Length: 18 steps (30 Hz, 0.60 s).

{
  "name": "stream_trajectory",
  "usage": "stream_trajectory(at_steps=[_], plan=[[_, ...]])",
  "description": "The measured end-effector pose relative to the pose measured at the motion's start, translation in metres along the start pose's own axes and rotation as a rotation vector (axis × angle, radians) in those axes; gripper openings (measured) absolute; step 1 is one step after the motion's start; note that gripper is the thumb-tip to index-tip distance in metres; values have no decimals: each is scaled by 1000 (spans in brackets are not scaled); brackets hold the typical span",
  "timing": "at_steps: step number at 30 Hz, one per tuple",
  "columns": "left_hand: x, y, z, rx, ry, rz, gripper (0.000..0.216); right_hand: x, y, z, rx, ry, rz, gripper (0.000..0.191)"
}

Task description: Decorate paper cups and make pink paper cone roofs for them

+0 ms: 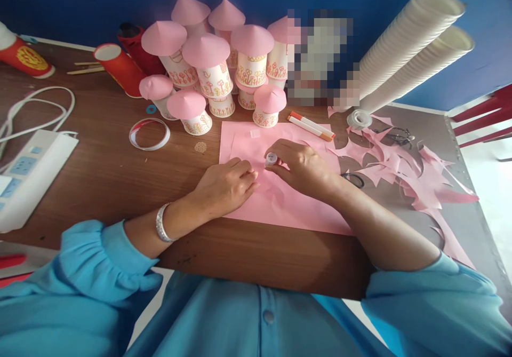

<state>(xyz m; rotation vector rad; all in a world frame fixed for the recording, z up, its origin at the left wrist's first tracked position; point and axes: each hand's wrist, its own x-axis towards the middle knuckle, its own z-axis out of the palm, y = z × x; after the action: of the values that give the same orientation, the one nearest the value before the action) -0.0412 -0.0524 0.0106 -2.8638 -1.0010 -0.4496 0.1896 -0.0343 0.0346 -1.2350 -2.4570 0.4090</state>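
My right hand is closed around a small white tube with a round end, perhaps a glue stick; its far end is hidden by my fingers. It is over a pink sheet of paper lying on the table. My left hand rests at the sheet's left side, its fingers curled together; what they pinch, if anything, cannot be seen. Behind the hands, several white paper cups with pink cone roofs and drawn flowers are stacked. Two orange and white markers lie at the sheet's back edge.
Pink paper scraps and a clear tape roll lie to the right. Two tall stacks of paper cups lean against the blue wall. At left are a white tape ring, a red cup and a power strip with its cable.
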Motion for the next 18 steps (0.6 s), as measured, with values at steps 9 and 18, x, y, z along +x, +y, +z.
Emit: stream_trajectory(at_steps=[9, 18], plan=[[1, 1, 1, -9, -8, 12, 28, -6, 3, -22, -12, 276, 66, 3], [0, 1, 2, -9, 67, 6, 25, 13, -6, 5, -2, 4, 46, 4]])
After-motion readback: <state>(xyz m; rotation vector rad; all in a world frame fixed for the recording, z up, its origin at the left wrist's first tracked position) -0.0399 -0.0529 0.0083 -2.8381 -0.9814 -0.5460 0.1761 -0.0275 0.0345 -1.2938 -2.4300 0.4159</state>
